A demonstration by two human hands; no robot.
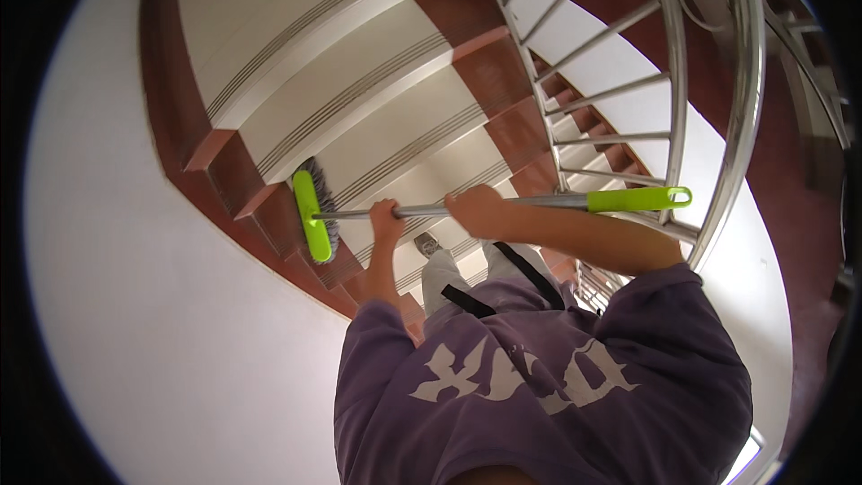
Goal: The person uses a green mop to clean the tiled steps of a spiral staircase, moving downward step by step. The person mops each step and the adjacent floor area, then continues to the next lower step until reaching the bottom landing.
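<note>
A flat dust mop lies across my front, its bright green plate [309, 215] at the left and its grey fringe [326, 197] beside it. The mop head rests at the left end of a stair tread, by the red-brown tile border. My left hand [386, 218] is wrapped around the metal pole [424, 211] nearer the mop head. Further along, my right hand [477, 210] grips the same pole. Beyond it, the green handle end [638, 199] with a hanging hole reaches over the railing on the right.
Cream stair treads [397, 104] with dark grooved strips run across the view. A white wall [168, 323] bounds the left side. The stainless steel railing [731, 148] stands at the right, with another flight [592, 121] visible through its bars. My shoe [427, 243] is on a step.
</note>
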